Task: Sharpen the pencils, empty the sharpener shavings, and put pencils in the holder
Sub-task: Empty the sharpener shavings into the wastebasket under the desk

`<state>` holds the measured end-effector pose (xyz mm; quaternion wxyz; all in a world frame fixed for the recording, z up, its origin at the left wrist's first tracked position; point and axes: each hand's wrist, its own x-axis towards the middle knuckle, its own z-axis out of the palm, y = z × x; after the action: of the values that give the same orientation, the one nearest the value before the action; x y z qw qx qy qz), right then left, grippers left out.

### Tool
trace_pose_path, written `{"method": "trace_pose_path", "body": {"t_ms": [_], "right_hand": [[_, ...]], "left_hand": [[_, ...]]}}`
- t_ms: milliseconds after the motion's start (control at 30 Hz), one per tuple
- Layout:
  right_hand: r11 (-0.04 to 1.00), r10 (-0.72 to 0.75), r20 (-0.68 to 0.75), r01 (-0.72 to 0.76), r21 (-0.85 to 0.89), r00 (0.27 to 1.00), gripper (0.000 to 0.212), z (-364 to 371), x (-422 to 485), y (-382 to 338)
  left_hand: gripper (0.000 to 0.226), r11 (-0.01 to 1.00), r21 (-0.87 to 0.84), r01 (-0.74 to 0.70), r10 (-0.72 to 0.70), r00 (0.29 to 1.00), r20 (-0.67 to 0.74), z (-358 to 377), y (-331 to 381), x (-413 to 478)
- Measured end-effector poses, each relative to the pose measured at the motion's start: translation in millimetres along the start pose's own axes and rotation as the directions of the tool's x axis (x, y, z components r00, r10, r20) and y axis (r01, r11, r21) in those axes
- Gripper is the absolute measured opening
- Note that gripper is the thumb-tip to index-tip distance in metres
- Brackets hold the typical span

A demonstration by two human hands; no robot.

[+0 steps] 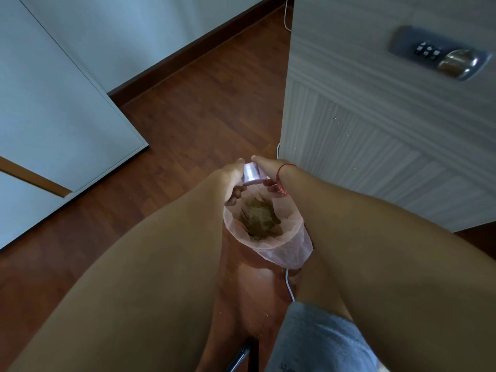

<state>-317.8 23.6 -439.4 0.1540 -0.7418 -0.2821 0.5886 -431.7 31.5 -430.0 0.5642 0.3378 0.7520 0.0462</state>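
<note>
1. Now both hands meet low in the middle of the view, above the wooden floor (188,116)
2. Left hand (232,178) grips the left end of the sharpener (253,176), thumb on its upper edge, fingers curled underneath
3. Right hand (267,169) grips the right end of the same sharpener, thumb on top, fingertips curled under the near edge
4. Sharpener is a small pale pink-lilac box, held tilted between the two hands, just above the far rim of the bag (271,248); cannot tell which face is open
5. Bag is thin pink plastic with its mouth wide open, on the floor between the two forearms
6. Shavings (259,220) lie in a yellow-brown heap in the bottom of the bag
7. Red string bracelet (281,174) sits on the right wrist
8. White cable (289,285) runs along the floor from under the bag toward the camera
9. Pale wood-grain cabinet (375,157) stands just right of the bag; a metal combination lock (440,55) sits high on its face, blurred
10. White panel (53,103) stands at left, well apart from the bag
11. Grey cloth (316,342) shows at the bottom edge, with pale specks on the floor near it
</note>
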Motion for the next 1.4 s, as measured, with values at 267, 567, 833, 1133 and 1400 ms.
{"method": "trace_pose_path", "body": {"t_ms": [267,567,833,1133,1400], "right_hand": [[0.998,0.003,0.116,0.004,-0.064,0.993,0.05,-7,-26,-5],[0.919,-0.387,-0.005,0.386,-0.077,0.922,0.057,-21,-139,-66],[0.746,-0.666,-0.204,0.651,-0.141,0.718,0.066,-73,-294,-87],[0.775,-0.618,-0.469,0.589,-0.23,0.631,0.055,-179,-418,-37],[0.83,-0.511,-0.66,0.517,-0.211,0.551,0.059,-258,-463,44]], "left_hand": [[0.028,0.995,-0.071,-0.069,0.074,0.994,0.075,-20,-10,-24],[0.028,0.805,-0.131,-0.579,0.555,0.812,-0.18,-69,21,-122],[0.045,0.527,-0.161,-0.834,0.797,0.551,-0.246,-80,49,-279],[0.033,0.3,-0.11,-0.947,0.95,0.308,-0.06,4,82,-398],[0.014,0.226,-0.153,-0.962,0.968,0.204,0.148,111,96,-454]]}}
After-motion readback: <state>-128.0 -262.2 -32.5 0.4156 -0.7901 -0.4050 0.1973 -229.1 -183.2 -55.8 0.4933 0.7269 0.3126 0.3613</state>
